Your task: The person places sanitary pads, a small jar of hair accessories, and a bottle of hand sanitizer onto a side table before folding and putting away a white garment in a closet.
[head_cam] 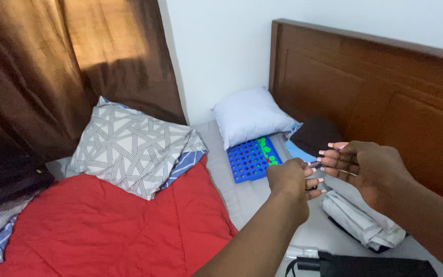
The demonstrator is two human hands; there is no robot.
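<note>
My left hand [289,180] is curled shut around a small dark object [313,164], pinching it at chest height over the bed. Facing it, my right hand [365,172] has its fingers bent and its fingertips touch the same small object. What the object is cannot be made out; it is mostly hidden by the fingers. Just beyond my left hand lies a blue grid game board [249,160] with green discs [267,149] on its right side.
A red blanket [114,225] covers the left of the bed. A patterned grey pillow [129,149] and a small white pillow [252,117] lie near the wooden headboard [385,92]. Folded grey cloth [360,218] and a black bag [370,266] lie below my hands. Brown curtains [62,61] hang left.
</note>
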